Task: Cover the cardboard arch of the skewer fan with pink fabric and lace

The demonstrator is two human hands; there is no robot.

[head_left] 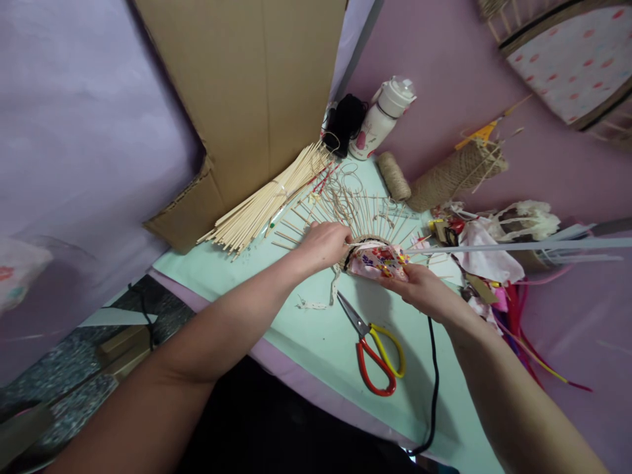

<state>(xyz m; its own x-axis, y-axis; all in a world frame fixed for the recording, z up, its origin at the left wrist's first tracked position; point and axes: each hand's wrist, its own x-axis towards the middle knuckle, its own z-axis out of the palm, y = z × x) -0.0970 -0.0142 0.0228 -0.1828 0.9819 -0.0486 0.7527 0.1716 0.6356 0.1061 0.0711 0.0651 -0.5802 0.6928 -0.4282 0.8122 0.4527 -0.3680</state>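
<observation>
A half-round woven piece covered in floral fabric (378, 261), with thin sticks fanning out from its far edge, lies between my hands. My right hand (419, 289) grips its near right side, thumb over the fabric and fingers underneath. My left hand (323, 245) is closed at the piece's left edge, its fingertips pinched on a thin pale cord that runs along the top of the fabric. The fingertips themselves are partly hidden. A lace strip (334, 283) trails from the left end onto the table. Scissors (368, 336) with one red and one yellow handle lie slightly open just below.
A bundle of sticks (271, 201) rests against a cardboard sheet (241, 92). Behind stand a white bottle (380, 118), a small twine spool (394, 176) and a large twine roll (457, 174). Fabric scraps (486, 250) and ribbons pile at right. A black cord (434, 388) crosses the table (306, 342).
</observation>
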